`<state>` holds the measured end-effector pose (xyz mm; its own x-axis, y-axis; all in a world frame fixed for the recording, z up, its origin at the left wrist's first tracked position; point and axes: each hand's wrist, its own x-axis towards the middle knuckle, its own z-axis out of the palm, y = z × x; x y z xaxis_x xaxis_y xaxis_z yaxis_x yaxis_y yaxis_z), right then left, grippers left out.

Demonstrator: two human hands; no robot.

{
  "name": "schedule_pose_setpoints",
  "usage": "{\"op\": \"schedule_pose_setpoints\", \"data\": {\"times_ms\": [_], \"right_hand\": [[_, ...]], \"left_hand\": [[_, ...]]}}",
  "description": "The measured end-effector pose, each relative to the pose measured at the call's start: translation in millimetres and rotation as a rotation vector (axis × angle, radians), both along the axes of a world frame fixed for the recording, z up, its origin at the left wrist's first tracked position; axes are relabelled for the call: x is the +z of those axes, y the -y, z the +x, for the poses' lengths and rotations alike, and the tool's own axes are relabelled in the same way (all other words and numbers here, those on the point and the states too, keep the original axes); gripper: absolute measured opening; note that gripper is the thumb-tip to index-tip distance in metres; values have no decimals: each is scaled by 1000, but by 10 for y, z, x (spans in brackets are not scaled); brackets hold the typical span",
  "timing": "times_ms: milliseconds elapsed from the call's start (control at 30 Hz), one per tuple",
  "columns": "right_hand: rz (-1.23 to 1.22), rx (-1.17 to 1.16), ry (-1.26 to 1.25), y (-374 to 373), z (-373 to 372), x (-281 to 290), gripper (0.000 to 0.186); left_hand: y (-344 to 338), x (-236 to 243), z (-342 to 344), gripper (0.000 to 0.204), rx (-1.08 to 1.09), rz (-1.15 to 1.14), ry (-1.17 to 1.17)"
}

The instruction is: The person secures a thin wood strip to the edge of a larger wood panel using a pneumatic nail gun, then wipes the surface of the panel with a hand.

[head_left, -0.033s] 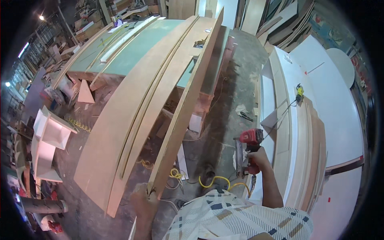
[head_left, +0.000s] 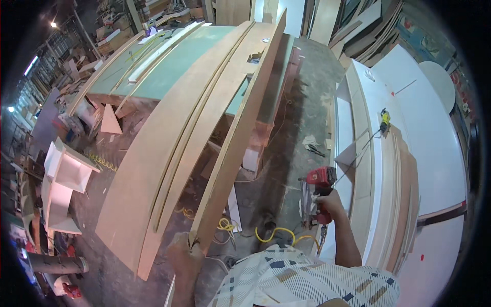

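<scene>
My left hand (head_left: 185, 253) is closed around the near end of a long wooden board (head_left: 238, 146). The board stands on edge and runs away from me along the right side of the workbench. In my right hand (head_left: 331, 203) is a red nail gun (head_left: 321, 176), gripped by its handle and held in the air to the right of the board. Its magazine points toward the floor, and a yellow air hose (head_left: 276, 228) trails below it. Left of the board lie a broad flat wooden panel (head_left: 148, 158) and narrow strips.
A green-topped workbench (head_left: 174, 66) supports the panels. On the right, a white cabinet piece (head_left: 376, 148) carries stacked boards and a yellow-green power tool (head_left: 384, 119). Pliers (head_left: 316, 150) lie on the floor between. A white shelf unit (head_left: 69, 176) stands at left.
</scene>
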<state>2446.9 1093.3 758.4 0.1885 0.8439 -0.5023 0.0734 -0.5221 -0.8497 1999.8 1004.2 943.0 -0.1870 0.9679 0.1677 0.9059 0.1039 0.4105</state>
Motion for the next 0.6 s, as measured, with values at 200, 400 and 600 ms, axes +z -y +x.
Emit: {"op": "schedule_pose_setpoints", "data": {"times_ms": [200, 400, 600], "right_hand": [[-11, 67, -75, -774, 261, -285, 19], [-34, 61, -133, -1172, 537, -135, 27], [18, -5, -255, -1300, 813, -101, 29]], "left_hand": [[-1691, -589, 499, 12, -78, 131, -163], [-3457, -706, 1250, 18, -124, 103, -169], [-3666, -639, 1240, 31, -35, 48, -166]]}}
